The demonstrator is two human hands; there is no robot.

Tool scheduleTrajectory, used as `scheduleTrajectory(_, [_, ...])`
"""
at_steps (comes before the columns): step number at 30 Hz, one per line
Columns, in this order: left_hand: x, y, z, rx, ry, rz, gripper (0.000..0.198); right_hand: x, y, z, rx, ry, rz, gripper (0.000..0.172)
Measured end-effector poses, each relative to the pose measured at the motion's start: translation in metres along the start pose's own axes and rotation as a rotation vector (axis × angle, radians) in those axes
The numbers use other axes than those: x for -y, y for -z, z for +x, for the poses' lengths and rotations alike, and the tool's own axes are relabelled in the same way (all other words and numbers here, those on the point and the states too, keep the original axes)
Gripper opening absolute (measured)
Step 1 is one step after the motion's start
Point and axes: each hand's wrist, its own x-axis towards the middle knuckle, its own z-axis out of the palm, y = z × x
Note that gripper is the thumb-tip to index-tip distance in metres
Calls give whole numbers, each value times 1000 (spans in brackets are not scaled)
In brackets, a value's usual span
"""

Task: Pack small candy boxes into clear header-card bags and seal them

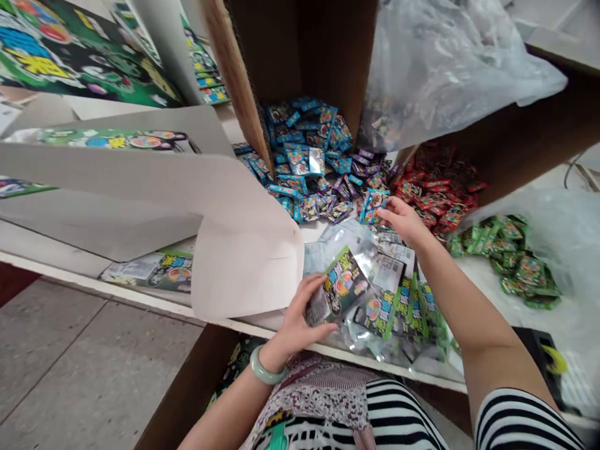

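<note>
My left hand [304, 319], with a pale green bangle at its wrist, grips a black and green printed candy pouch [344, 284] near the table's front edge. Further out, my right hand [400, 219] pinches a small blue candy packet [374, 206] between thumb and fingers. Around that packet lie a heap of blue packets [304, 140], purple packets [342, 187] and red packets [438, 194]. Several more black and green pouches [398, 306] lie overlapped under my right forearm, on clear plastic. Whether the held pouch has anything inside cannot be made out.
An open white carton [248, 269] with wide flaps stands at the left. Upright brown cardboard [319, 56] walls in the packets at the back. A clear plastic bag [450, 75] hangs over them. Green packets [529, 262] lie at the right, near a black and yellow object [546, 356].
</note>
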Motion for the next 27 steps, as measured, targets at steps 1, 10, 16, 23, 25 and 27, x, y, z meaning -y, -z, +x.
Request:
scheduleTrajectory(1, [0, 0, 1, -9, -6, 18, 76, -3, 11, -25, -1, 48, 20, 41])
scheduleTrajectory(10, [1, -11, 1, 27, -26, 254, 76, -45, 61, -177, -19, 396, -431, 15])
scheduleTrajectory(16, [-5, -18, 3, 75, -54, 264, 74, -46, 40, -202, -308, -37, -27, 37])
scheduleTrajectory(23, [-8, -20, 1, 75, -53, 293, 73, -42, 44, -191, -285, -165, 0, 54])
scheduleTrajectory(25, [-8, -18, -1, 74, -47, 296, 73, -39, 54, -187, -158, -92, -96, 50])
scheduleTrajectory(27, [-7, -17, -2, 70, -30, 295, 74, -35, 67, -180, 49, 22, -278, 44])
